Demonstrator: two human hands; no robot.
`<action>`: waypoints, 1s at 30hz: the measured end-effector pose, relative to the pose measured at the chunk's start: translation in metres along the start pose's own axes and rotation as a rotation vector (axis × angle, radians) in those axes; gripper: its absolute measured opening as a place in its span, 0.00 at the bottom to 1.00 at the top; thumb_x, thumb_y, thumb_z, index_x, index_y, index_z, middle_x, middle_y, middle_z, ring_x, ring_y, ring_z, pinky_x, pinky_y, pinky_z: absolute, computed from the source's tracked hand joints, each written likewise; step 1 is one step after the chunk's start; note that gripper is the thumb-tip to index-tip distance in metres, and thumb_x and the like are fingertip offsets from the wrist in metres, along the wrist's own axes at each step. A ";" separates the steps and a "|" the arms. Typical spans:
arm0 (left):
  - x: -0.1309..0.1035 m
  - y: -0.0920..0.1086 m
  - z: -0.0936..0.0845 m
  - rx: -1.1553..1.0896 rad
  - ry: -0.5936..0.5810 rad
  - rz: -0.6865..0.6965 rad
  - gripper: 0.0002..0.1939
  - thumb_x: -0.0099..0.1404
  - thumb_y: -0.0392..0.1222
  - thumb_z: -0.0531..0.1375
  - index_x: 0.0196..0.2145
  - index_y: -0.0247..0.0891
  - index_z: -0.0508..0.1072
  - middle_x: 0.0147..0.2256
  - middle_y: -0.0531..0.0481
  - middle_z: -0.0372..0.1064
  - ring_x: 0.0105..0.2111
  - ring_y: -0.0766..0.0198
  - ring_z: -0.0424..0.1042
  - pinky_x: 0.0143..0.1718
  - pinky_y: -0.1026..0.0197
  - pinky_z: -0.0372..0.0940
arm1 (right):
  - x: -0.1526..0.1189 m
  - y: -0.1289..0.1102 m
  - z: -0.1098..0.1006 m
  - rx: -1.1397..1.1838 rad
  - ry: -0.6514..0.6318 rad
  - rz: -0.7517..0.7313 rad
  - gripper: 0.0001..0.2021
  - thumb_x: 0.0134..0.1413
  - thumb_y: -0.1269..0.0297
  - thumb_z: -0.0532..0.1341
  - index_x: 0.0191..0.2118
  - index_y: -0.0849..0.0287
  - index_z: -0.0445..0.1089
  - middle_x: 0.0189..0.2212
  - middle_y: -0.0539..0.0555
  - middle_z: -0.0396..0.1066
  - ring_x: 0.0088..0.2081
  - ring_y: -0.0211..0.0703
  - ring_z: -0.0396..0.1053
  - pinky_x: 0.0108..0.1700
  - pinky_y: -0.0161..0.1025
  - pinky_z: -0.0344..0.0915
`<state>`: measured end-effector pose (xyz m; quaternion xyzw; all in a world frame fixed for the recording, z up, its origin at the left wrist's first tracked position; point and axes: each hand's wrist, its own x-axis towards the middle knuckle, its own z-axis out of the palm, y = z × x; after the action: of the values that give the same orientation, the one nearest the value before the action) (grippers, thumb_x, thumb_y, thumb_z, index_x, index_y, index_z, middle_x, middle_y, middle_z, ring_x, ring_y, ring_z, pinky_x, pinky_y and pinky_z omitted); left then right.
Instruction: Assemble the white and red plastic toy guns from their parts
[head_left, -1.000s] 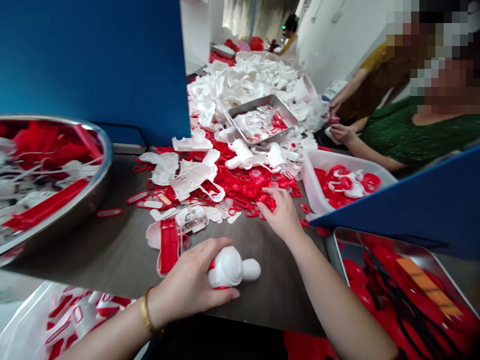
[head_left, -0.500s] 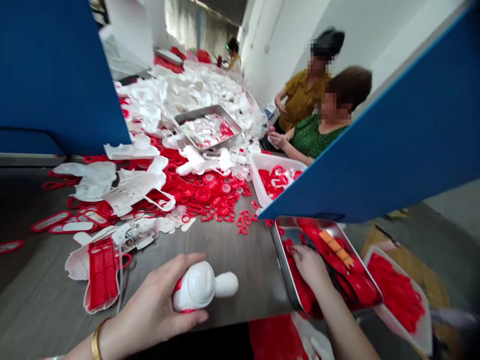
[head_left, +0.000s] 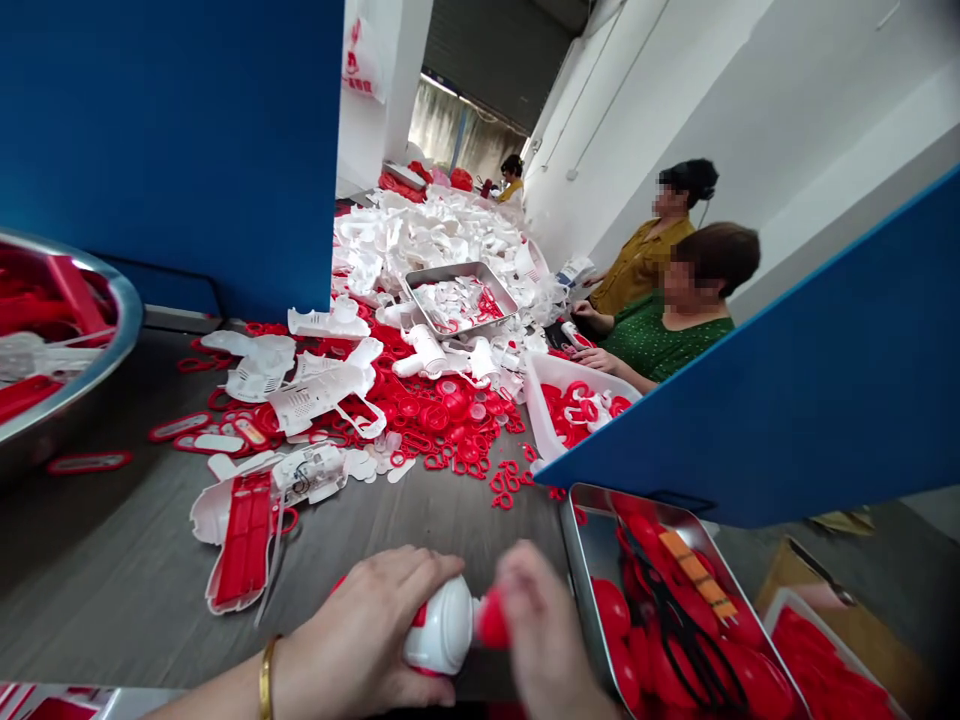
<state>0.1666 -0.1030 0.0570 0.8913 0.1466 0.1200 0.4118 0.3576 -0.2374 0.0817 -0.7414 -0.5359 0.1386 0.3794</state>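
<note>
Clock face: centred on the held body, twelve toward the top of the view.
Change, right hand (head_left: 540, 630): half a second earlier inside the shallow steel tray (head_left: 589, 530) at three o'clock; now out of it and close beside the held body, also at three, with a small rounded red piece (head_left: 492, 620) at its fingers.
Change, left hand (head_left: 367, 625): same hold as before; the white knob formerly plain on the body's three o'clock side is now largely hidden.
Held body: a rounded, glossy white plastic body (head_left: 444, 632), low in the view above the table's near edge, with red showing along its nine o'clock side and underside; a raised ring line runs around its white face.
Left fingers: partly curled, wrapped around the body, thumb at about six o'clock.
Right fingers: bent inward and closed about the red piece; motion blur obscures the exact grip, and contact between piece and body cannot be told.
Tray contents: smooth red parts, black-handled scissors (head_left: 686, 640) and an orange strip with dark bands (head_left: 697, 575).
Table (head_left: 337, 545): dark wood-grained; an opened red-and-white plastic shell (head_left: 246, 540) lies between nine and ten o'clock, loose small red plastic parts (head_left: 442, 415) at twelve.
</note>
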 end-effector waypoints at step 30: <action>0.039 -0.016 -0.015 -0.032 -0.226 -0.186 0.40 0.45 0.61 0.68 0.48 0.34 0.62 0.38 0.43 0.73 0.36 0.50 0.74 0.33 0.57 0.66 | 0.051 -0.016 0.070 0.339 -0.188 -0.028 0.24 0.60 0.43 0.49 0.52 0.53 0.67 0.54 0.56 0.67 0.56 0.49 0.63 0.58 0.49 0.61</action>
<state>0.1952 -0.0692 0.0577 0.8752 0.1792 -0.0174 0.4490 0.3235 -0.1600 0.0565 -0.6432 -0.5483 0.2900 0.4489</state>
